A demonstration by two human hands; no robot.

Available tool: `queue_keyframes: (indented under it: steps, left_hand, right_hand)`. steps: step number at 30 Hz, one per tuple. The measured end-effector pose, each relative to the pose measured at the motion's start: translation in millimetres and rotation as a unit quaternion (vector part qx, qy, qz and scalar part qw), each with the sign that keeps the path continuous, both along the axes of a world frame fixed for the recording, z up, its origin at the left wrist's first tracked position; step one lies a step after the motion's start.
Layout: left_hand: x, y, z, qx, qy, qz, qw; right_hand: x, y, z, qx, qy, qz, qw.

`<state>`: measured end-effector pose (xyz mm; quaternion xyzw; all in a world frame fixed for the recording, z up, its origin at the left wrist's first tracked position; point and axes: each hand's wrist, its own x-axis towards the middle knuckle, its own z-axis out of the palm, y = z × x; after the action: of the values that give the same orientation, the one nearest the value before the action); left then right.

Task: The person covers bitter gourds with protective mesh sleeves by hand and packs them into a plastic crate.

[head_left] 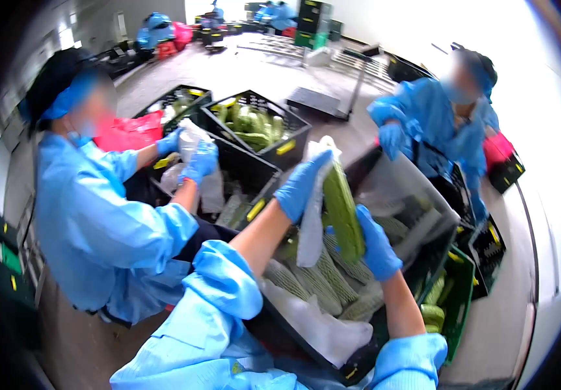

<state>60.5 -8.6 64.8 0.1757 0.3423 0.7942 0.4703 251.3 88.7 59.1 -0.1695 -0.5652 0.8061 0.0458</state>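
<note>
Over a black crate, a long green gourd hangs steeply tilted between my two gloved hands. My left hand is closed at its upper end, gripping a white foam net sleeve that dangles beside the gourd. Whether those fingers also pinch the gourd is hard to see. Around the lower right side of the gourd, my right hand is closed. Several gourds in pale net sleeves lie below in the crate, and a white sheet of wrapping covers its near side.
At left, a co-worker handles white wrapping over another black crate. Another person bends beside crates at right. Gourds fill a crate ahead and a green crate at right. A platform scale stands beyond.
</note>
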Motion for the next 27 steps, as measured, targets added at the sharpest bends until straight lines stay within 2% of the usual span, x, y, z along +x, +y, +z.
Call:
queue_keyframes:
  steps: [2, 3, 5, 6, 7, 8, 11, 13, 16, 19, 22, 25, 26, 27]
  left_hand:
    - [2, -4, 7, 0.007, 0.018, 0.06, 0.998]
    - [6, -6, 11, 0.014, 0.095, 0.13, 0.987]
    - [0, 5, -1, 0.001, 0.052, 0.156, 0.986]
    - [-6, 17, -13, 0.032, 0.043, 0.146, 0.988]
    - [-2, 13, -11, 0.003, 0.097, 0.161, 0.982]
    - [-3, 21, -18, 0.022, 0.087, 0.157, 0.983]
    - [-7, 28, -30, 0.017, 0.069, 0.162, 0.984]
    - [-1, 22, -20, 0.004, 0.052, 0.148, 0.988]
    - [5, 16, -8, -0.02, 0.053, 0.129, 0.99]
    - [10, 13, -3, -0.014, 0.057, 0.111, 0.992]
    - [12, 9, 4, -0.014, 0.088, 0.106, 0.99]
    - [17, -6, 18, -0.035, 0.092, 0.064, 0.993]
    - [18, -6, 18, -0.005, 0.083, 0.055, 0.995]
    - [18, -3, 15, 0.025, 0.074, 0.046, 0.996]
  right_hand:
    - [-1, 24, -38, 0.177, 0.059, -0.068, 0.98]
    - [-2, 9, -13, 0.236, -0.026, -0.099, 0.966]
    - [-4, 0, -9, 0.424, 0.053, -0.134, 0.894]
    - [-1, -12, 3, 0.444, 0.017, -0.144, 0.884]
    - [-1, -11, -7, 0.506, 0.067, -0.145, 0.847]
    - [1, -16, -6, 0.576, 0.061, -0.144, 0.802]
    - [-4, -17, -23, 0.642, 0.066, -0.142, 0.75]
    - [-8, -14, -30, 0.668, 0.061, -0.156, 0.725]
    - [-8, -9, -33, 0.625, -0.022, -0.152, 0.765]
    - [-11, -1, -44, 0.624, 0.029, -0.172, 0.762]
    - [-12, 4, -50, 0.59, 0.067, -0.192, 0.782]
    - [-17, 24, -62, 0.393, 0.053, -0.166, 0.903]
    - [-15, 29, -62, 0.301, 0.039, -0.148, 0.941]
    - [-9, 19, -39, 0.205, 0.025, -0.128, 0.97]
